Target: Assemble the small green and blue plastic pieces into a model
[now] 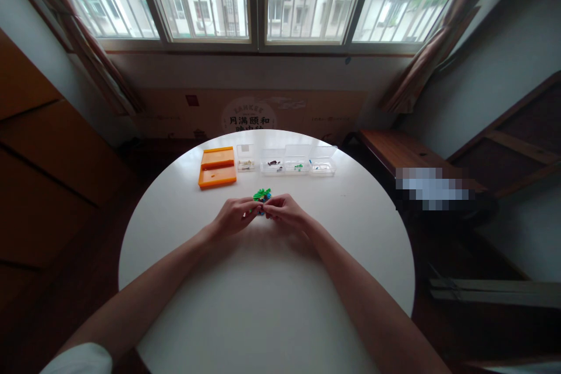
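Observation:
A small model of toy building bricks, bright green on top with blue and dark parts below, is between my two hands over the white table. My left hand is closed on its left side, fingers bent around it. From the right, my right hand reaches in with thumb and forefinger pinched together at the model's lower front. Whatever piece sits in that pinch is too small to make out. The fingertips of both hands nearly meet and hide the lower part of the model.
Beyond my hands lies an open orange plastic case with a small piece in it. Right of it stand several clear lidded boxes holding pale, dark, green and blue pieces. The round white table has a curved edge; a wooden bench stands at right.

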Demonstrator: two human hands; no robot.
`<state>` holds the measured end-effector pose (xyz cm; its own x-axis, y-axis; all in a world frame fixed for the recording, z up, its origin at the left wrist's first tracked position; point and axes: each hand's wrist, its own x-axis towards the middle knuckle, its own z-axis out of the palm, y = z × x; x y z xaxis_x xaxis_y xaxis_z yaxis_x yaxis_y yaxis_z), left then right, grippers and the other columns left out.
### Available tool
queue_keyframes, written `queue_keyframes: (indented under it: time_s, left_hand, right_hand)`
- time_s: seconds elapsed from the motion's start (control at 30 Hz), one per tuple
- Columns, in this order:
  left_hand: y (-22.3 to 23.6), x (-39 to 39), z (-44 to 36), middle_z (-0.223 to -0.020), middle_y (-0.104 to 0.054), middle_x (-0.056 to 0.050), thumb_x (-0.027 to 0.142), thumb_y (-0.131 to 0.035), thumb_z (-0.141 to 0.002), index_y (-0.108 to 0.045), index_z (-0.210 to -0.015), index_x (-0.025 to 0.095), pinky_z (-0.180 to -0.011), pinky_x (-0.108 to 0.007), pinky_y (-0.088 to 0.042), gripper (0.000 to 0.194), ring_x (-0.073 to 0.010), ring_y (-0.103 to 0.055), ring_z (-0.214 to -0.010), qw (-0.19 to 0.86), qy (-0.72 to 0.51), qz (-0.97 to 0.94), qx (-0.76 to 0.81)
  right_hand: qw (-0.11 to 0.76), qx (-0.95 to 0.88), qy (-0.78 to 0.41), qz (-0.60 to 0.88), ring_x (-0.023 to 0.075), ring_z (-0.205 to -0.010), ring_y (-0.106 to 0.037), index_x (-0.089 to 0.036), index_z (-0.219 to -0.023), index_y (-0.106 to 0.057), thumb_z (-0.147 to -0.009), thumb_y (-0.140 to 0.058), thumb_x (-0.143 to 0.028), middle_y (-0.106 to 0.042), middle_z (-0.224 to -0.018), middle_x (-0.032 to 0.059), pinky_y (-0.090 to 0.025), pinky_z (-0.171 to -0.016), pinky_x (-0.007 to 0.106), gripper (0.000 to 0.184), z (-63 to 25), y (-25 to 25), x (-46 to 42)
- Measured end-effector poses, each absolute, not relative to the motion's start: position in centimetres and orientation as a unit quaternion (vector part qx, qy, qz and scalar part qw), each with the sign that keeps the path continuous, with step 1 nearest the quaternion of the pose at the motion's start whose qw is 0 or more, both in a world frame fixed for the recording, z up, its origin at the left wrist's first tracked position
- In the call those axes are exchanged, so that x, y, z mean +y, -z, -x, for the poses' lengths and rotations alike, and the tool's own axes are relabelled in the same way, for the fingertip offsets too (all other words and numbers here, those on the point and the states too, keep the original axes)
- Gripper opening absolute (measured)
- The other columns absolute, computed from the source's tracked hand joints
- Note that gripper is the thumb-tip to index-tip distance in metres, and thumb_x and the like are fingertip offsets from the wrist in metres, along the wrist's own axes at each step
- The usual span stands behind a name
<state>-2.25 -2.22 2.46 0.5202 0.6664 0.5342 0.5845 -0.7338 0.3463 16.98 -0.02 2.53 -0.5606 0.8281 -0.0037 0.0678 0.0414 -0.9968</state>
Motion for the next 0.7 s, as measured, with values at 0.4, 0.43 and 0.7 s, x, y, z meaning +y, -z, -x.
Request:
queue_keyframes:
  time_s: [0.4,0.43,0.7]
  left_hand:
    - [-2.53,-2.14,2.34,-0.076,-0.064,-0.004,0.026,-0.044,-0.089,-0.066,-0.094,0.018,-0.057,-0.019,-0.04,0.023,-0.0102,-0.057,-0.06,0.071,-0.328,-0.876,0.347]
    - [-2.51,-2.13,2.36,-0.076,-0.064,-0.004,0.026,-0.044,-0.089,-0.065,-0.094,0.019,-0.057,-0.02,-0.04,0.023,-0.0102,-0.057,-0.061,0.071,-0.326,-0.877,0.347]
    - [-2.57,-2.17,2.35,-0.076,-0.064,-0.004,0.025,-0.046,-0.089,-0.065,-0.094,0.019,-0.056,-0.019,-0.04,0.021,-0.0094,-0.056,-0.059,0.066,-0.32,-0.879,0.348]
  right_hand:
    - [0.318,-0.649,-0.597,0.349,0.0072,-0.046,-0.043,-0.01,-0.068,-0.065,-0.067,-0.064,-0.046,-0.056,-0.053,0.0006,-0.031,-0.043,0.02,0.036,-17.04,-2.62,-0.09]
    - [0.318,-0.65,-0.596,0.349,0.0071,-0.046,-0.043,-0.01,-0.068,-0.065,-0.067,-0.064,-0.045,-0.056,-0.054,0.0006,-0.031,-0.043,0.02,0.035,-17.04,-2.66,-0.1]
    - [0.314,-0.652,-0.591,0.356,0.0077,-0.047,-0.045,-0.01,-0.069,-0.066,-0.067,-0.063,-0.042,-0.057,-0.054,0.0008,-0.031,-0.044,0.02,0.031,-17.04,-2.94,-0.18]
